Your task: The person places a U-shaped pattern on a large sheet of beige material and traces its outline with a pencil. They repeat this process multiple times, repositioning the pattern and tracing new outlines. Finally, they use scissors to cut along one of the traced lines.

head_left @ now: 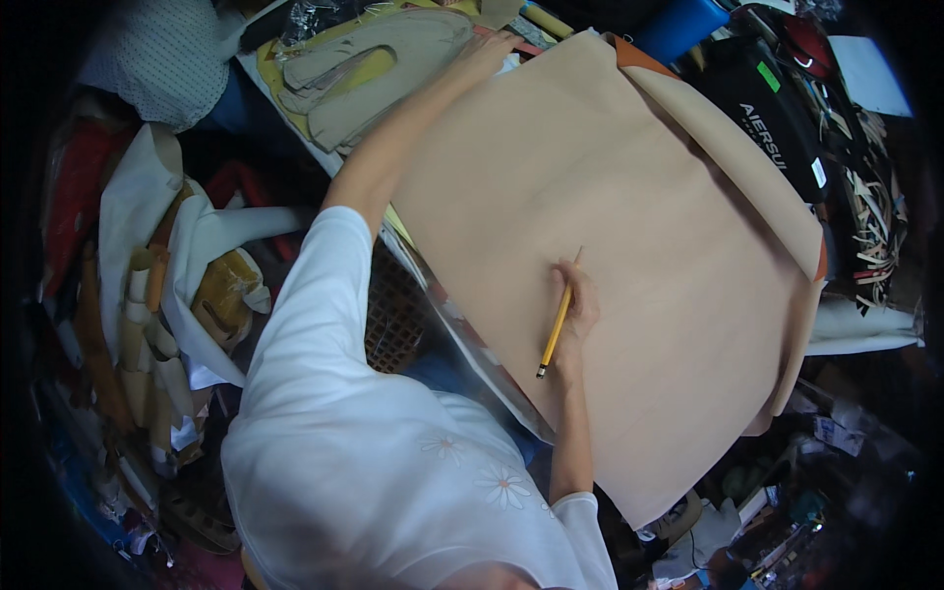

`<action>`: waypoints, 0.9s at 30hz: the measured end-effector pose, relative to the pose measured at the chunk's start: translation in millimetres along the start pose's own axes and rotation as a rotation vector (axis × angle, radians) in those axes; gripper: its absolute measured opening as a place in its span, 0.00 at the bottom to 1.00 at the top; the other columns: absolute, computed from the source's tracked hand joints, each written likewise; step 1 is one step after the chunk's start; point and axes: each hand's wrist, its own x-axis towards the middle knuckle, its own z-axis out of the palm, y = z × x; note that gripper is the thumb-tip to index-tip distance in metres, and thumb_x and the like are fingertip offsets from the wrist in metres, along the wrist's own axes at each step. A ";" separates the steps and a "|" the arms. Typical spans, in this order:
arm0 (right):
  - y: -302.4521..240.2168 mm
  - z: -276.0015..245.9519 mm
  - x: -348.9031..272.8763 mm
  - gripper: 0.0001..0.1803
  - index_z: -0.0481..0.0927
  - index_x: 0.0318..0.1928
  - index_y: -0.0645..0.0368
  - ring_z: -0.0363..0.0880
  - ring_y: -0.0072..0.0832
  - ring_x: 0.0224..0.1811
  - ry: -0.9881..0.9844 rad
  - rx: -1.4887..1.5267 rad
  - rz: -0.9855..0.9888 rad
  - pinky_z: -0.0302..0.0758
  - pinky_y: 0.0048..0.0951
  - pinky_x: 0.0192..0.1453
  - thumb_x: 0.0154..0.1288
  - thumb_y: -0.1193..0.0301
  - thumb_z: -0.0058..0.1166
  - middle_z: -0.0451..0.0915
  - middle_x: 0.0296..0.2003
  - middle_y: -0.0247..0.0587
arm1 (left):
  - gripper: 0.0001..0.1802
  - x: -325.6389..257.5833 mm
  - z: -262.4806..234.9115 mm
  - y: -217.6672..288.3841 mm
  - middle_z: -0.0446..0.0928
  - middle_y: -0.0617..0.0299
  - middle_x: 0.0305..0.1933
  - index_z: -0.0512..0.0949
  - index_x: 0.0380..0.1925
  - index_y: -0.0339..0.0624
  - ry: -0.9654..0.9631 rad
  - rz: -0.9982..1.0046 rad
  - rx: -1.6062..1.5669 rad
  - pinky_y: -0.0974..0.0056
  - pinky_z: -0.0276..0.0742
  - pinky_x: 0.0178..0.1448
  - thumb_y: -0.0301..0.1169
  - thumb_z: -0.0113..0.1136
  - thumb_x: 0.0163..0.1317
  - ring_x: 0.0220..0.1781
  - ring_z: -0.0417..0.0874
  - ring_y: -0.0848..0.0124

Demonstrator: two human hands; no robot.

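A large sheet of beige leather-like material (pixel 688 285) spreads over the worktable, its far right edge curling over in a roll. My right hand (pixel 578 297) rests above the sheet's middle and grips a yellow pencil (pixel 558 329), the eraser end toward me. My left arm stretches along the sheet's left edge. At the far end, my left hand (pixel 489 51) lies with fingers extended beside a pinkish-red strip (pixel 528 46), which it seems to touch. Near that forearm sit several grey-green flat pattern pieces (pixel 364 74) with curved outlines.
Rolled materials (pixel 138 295) and a brown taped bundle (pixel 228 295) crowd the left side. A black case (pixel 762 118) and a blue object (pixel 678 29) stand beyond the sheet. Thin strips (pixel 873 231) hang at the far right. Clutter fills the lower right.
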 end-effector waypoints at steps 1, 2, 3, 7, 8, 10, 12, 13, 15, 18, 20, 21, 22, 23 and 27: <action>1.1 -0.7 0.2 0.07 0.81 0.43 0.59 0.79 0.32 0.40 -0.029 0.006 0.012 0.75 0.31 0.45 0.65 0.75 0.58 0.82 0.37 0.40 | 0.32 6.2 4.4 5.6 0.77 0.57 0.55 0.73 0.59 0.47 -0.090 -0.038 0.087 0.49 0.72 0.58 0.53 0.56 0.59 0.58 0.77 0.59; 2.1 -1.0 0.8 0.08 0.81 0.45 0.60 0.79 0.31 0.42 -0.043 0.012 0.021 0.75 0.31 0.47 0.66 0.75 0.56 0.81 0.39 0.40 | 0.33 9.8 7.4 12.6 0.76 0.55 0.56 0.73 0.58 0.46 -0.051 -0.106 0.131 0.50 0.71 0.60 0.54 0.56 0.59 0.60 0.76 0.59; 2.6 -1.1 1.2 0.07 0.81 0.44 0.59 0.79 0.33 0.42 -0.044 0.034 0.020 0.75 0.32 0.47 0.66 0.75 0.56 0.81 0.39 0.41 | 0.34 11.5 8.6 20.1 0.75 0.53 0.57 0.73 0.58 0.44 -0.072 -0.201 0.193 0.52 0.70 0.62 0.56 0.56 0.59 0.62 0.74 0.58; 2.4 0.8 4.0 0.08 0.80 0.41 0.57 0.78 0.33 0.34 -0.002 -0.028 -0.049 0.73 0.31 0.41 0.60 0.76 0.61 0.80 0.32 0.40 | 0.39 6.5 -5.1 36.6 0.77 0.51 0.55 0.76 0.54 0.42 -0.189 -0.202 0.154 0.56 0.71 0.62 0.62 0.59 0.53 0.61 0.76 0.60; 1.7 0.6 3.6 0.08 0.81 0.42 0.58 0.78 0.33 0.38 -0.039 -0.048 0.001 0.74 0.32 0.44 0.62 0.75 0.60 0.80 0.34 0.41 | 0.40 2.7 -8.4 36.8 0.78 0.52 0.53 0.77 0.53 0.42 -0.282 -0.242 0.032 0.56 0.72 0.61 0.62 0.61 0.51 0.59 0.77 0.61; 0.5 0.0 2.5 0.08 0.81 0.43 0.59 0.79 0.33 0.40 -0.065 -0.058 0.039 0.75 0.32 0.46 0.64 0.74 0.59 0.81 0.36 0.42 | 0.42 -4.3 -11.6 32.4 0.80 0.54 0.49 0.79 0.51 0.42 -0.402 -0.303 -0.180 0.57 0.74 0.58 0.64 0.65 0.45 0.55 0.80 0.63; -0.2 -0.6 1.8 0.08 0.81 0.43 0.60 0.79 0.33 0.39 -0.048 -0.047 0.021 0.74 0.32 0.46 0.63 0.74 0.60 0.81 0.36 0.42 | 0.43 -7.2 -8.0 25.3 0.81 0.57 0.46 0.79 0.51 0.43 -0.268 -0.276 -0.124 0.59 0.75 0.54 0.63 0.68 0.42 0.51 0.82 0.64; -0.3 -1.0 1.7 0.08 0.81 0.43 0.59 0.79 0.32 0.39 -0.044 -0.037 0.017 0.74 0.31 0.46 0.64 0.74 0.59 0.81 0.36 0.42 | 0.43 -7.1 -4.0 22.3 0.82 0.58 0.44 0.79 0.51 0.44 -0.191 -0.256 -0.094 0.60 0.75 0.53 0.63 0.69 0.40 0.49 0.83 0.65; -0.2 -1.0 1.3 0.08 0.81 0.44 0.59 0.79 0.32 0.39 -0.045 -0.033 0.030 0.74 0.30 0.46 0.65 0.73 0.58 0.81 0.36 0.42 | 0.40 -3.0 2.6 16.7 0.83 0.58 0.43 0.79 0.50 0.44 -0.310 -0.297 -0.109 0.62 0.75 0.52 0.59 0.71 0.41 0.47 0.83 0.66; 0.8 1.1 0.6 0.09 0.78 0.42 0.56 0.76 0.33 0.31 0.038 -0.019 0.038 0.73 0.28 0.41 0.62 0.77 0.60 0.77 0.31 0.40 | 0.34 0.6 1.0 14.6 0.83 0.57 0.42 0.78 0.50 0.43 -0.357 -0.360 -0.296 0.64 0.75 0.50 0.52 0.71 0.47 0.46 0.82 0.68; 2.4 2.3 -1.0 0.08 0.77 0.45 0.57 0.76 0.29 0.32 0.092 0.128 0.105 0.73 0.27 0.41 0.65 0.76 0.57 0.77 0.34 0.39 | 0.29 2.0 -11.1 21.9 0.83 0.56 0.41 0.77 0.50 0.42 -0.326 -0.321 -0.384 0.66 0.74 0.48 0.48 0.69 0.53 0.44 0.82 0.70; 3.4 2.5 -2.0 0.08 0.77 0.46 0.58 0.76 0.27 0.33 0.109 0.204 0.140 0.74 0.26 0.42 0.67 0.76 0.56 0.77 0.36 0.38 | 0.27 2.8 -20.0 29.0 0.82 0.56 0.41 0.76 0.50 0.41 -0.305 -0.261 -0.381 0.66 0.74 0.48 0.45 0.67 0.56 0.44 0.81 0.71; 4.7 3.6 -2.3 0.08 0.77 0.47 0.58 0.75 0.26 0.35 0.162 0.249 0.154 0.73 0.25 0.42 0.68 0.76 0.54 0.77 0.37 0.37 | 0.24 3.4 -31.2 37.1 0.82 0.56 0.41 0.75 0.50 0.40 -0.314 -0.234 -0.369 0.66 0.74 0.47 0.43 0.65 0.59 0.43 0.81 0.72; 6.1 4.8 -2.2 0.08 0.77 0.48 0.58 0.75 0.25 0.36 0.214 0.296 0.168 0.73 0.25 0.42 0.69 0.75 0.53 0.77 0.39 0.36 | 0.23 3.5 -42.0 49.1 0.82 0.56 0.41 0.74 0.50 0.39 -0.238 -0.143 -0.428 0.66 0.74 0.46 0.42 0.64 0.60 0.42 0.81 0.72; 11.9 6.7 -3.5 0.13 0.73 0.55 0.59 0.75 0.25 0.47 0.368 0.357 0.127 0.73 0.25 0.50 0.71 0.76 0.48 0.76 0.50 0.39 | 0.22 10.4 -68.6 132.4 0.81 0.56 0.42 0.70 0.50 0.36 -0.254 0.068 -0.729 0.65 0.75 0.45 0.37 0.63 0.62 0.42 0.81 0.72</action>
